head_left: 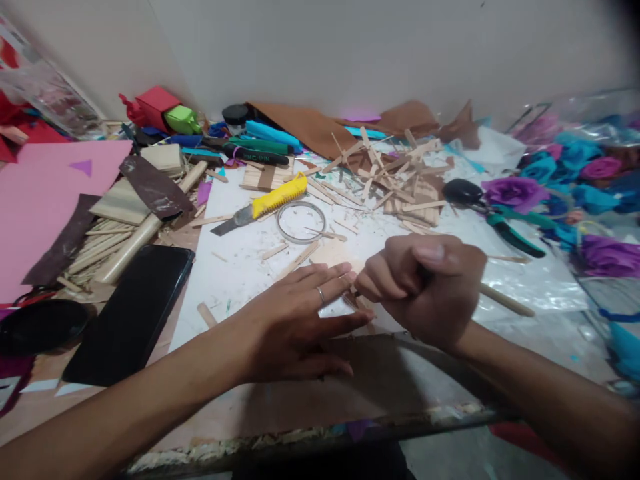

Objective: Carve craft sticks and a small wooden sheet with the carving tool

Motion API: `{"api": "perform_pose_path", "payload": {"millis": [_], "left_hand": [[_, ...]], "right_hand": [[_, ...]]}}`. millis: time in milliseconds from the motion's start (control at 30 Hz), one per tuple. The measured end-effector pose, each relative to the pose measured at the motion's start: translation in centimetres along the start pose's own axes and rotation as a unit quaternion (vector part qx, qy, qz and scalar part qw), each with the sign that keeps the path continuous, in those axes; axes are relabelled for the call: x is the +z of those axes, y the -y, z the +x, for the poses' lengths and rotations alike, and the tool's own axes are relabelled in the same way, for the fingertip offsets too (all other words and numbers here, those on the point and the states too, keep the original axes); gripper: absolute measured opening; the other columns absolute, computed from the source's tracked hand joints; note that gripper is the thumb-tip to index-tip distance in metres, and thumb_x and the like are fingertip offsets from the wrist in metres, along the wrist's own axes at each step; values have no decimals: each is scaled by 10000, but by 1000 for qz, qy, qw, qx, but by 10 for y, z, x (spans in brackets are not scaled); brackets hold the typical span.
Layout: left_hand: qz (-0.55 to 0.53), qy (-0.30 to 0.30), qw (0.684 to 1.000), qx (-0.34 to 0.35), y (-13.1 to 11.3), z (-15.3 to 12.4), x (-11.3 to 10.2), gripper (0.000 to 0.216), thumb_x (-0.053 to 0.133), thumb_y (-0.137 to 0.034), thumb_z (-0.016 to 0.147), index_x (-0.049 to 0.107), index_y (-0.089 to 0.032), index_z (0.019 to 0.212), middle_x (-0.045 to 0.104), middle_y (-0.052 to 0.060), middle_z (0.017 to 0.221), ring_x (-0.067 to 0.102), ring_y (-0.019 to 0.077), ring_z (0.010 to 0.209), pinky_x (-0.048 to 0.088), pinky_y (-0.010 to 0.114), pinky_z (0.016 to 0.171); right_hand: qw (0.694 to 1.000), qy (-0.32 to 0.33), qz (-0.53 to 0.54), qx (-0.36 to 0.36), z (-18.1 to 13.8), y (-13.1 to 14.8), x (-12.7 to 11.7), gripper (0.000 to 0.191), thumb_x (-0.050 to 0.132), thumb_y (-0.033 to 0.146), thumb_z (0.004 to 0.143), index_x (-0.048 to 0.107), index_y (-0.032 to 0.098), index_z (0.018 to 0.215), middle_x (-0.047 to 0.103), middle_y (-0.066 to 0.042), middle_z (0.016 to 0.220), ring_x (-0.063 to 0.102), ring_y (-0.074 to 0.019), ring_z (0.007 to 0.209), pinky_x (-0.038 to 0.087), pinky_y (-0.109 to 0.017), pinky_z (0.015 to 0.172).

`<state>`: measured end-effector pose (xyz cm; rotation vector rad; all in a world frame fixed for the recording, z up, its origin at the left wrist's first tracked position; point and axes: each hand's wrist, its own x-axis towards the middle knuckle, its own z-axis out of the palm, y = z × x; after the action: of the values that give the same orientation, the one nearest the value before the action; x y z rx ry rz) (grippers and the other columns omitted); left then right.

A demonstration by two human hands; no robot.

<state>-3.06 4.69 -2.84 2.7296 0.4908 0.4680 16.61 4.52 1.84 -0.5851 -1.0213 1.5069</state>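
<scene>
Left hand (310, 320) is spread open over the table (300, 407), right hand (425, 287) curled closed, can't tell around what, with a wooden rod (510, 301) poking out from behind it. Further back there's a yellow cutter (280, 195), then the stick pile (383, 163): some look split already, so I'd guess partway, plenty left

Pale craft sticks (400, 170) look like dry, matt wood, rough where splintered; the tan rod (507, 300) seems smoother wood. The cutter (281, 195) is ribbed yellow plastic with a dull metal blade (226, 227). The phone (131, 313) is smooth, glossy black (a faint sheen edges it), the clear sheet (547, 283) shiny, wrinkled plastic.
</scene>
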Motion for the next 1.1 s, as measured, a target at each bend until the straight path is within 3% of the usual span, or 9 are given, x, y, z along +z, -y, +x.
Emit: {"api": "perform_pose_path", "payload": {"millis": [133, 300, 367, 500, 733, 933, 1100], "left_hand": [[21, -15, 1000, 1, 0, -2, 3, 605, 646, -604, 949, 604, -296, 1467, 519, 192, 1550, 502, 398, 1422, 382, 643, 1177], [28, -22, 999, 5, 0, -4, 3, 631, 684, -574, 934, 581, -296, 1491, 498, 223, 1565, 463, 440, 1458, 432, 640, 1124], [28, -22, 999, 7, 0, -3, 2, 634, 694, -570, 929, 578, -303, 1493, 512, 220, 1551, 494, 436, 1428, 438, 639, 1113], [37, -11, 999, 6, -1, 0, -1, 652, 698, -570, 926, 557, -316, 1509, 520, 211, 1544, 518, 427, 1400, 437, 638, 1113], [24, -44, 998, 28, 2, -2, 1, 568, 704, -556, 930, 658, -239, 1399, 544, 222, 1524, 514, 394, 1424, 417, 616, 1174], [12, -78, 995, 53, 8, -2, 7, 404, 711, -457, 948, 703, -212, 1268, 615, 190, 1459, 557, 354, 1400, 468, 542, 1165], [-13, -123, 992, -18, 6, 0, 7, 211, 625, -231, 1001, 685, -208, 1202, 704, 120, 1288, 633, 260, 1242, 549, 425, 1025]], "right_hand": [[999, 30, 20, 30, 5, 13, 0, 532, 625, 366, 839, 292, 200, 459, 174, 65, 383, 148, -68, 364, 182, -260, 394], [1000, 26, -3, -12, 6, 35, 1, 643, 705, 406, 844, 234, 177, 471, 104, 72, 390, 97, -59, 371, 172, -253, 394], [998, 66, -16, 8, 6, 33, -5, 626, 645, 429, 893, 270, 198, 449, 199, 50, 391, 203, -83, 372, 236, -272, 405], [994, 111, 14, -6, 10, 19, -19, 600, 598, 492, 931, 344, 211, 465, 223, 64, 399, 216, -76, 361, 261, -259, 405], [990, 140, 32, -7, 9, 12, -23, 600, 668, 498, 842, 317, 218, 446, 200, 78, 391, 181, -73, 352, 236, -264, 415], [979, 180, -21, 95, 7, 19, -32, 615, 690, 521, 850, 350, 209, 444, 283, 47, 429, 282, -104, 453, 312, -315, 543], [977, 163, 12, 138, 6, 24, -34, 605, 727, 524, 796, 339, 208, 455, 272, 56, 431, 276, -100, 438, 328, -320, 541]]}}
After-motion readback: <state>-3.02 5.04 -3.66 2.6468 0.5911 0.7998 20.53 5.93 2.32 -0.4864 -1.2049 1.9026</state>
